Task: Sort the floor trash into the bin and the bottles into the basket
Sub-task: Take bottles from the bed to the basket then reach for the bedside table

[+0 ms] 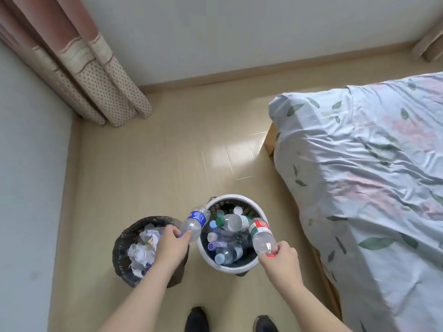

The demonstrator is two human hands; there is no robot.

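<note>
A white-rimmed basket (260, 215) stands on the floor in front of me, holding several clear plastic bottles. Left of it is a bin (121, 245) lined with a black bag, filled with crumpled white paper. My left hand (171, 245) grips a blue-labelled bottle (195, 222) by its blue-capped neck, its base pointing over the basket's left rim. My right hand (280, 259) pinches a red-labelled bottle (261, 236) at its red cap, and that bottle slants over the basket's right side.
A bed (359, 176) with a pale floral sheet fills the right side. A dotted curtain (96, 75) hangs in the far left corner by the wall. Light wooden floor (167, 152) stretches beyond the containers. My dark shoes (196, 319) show at the bottom.
</note>
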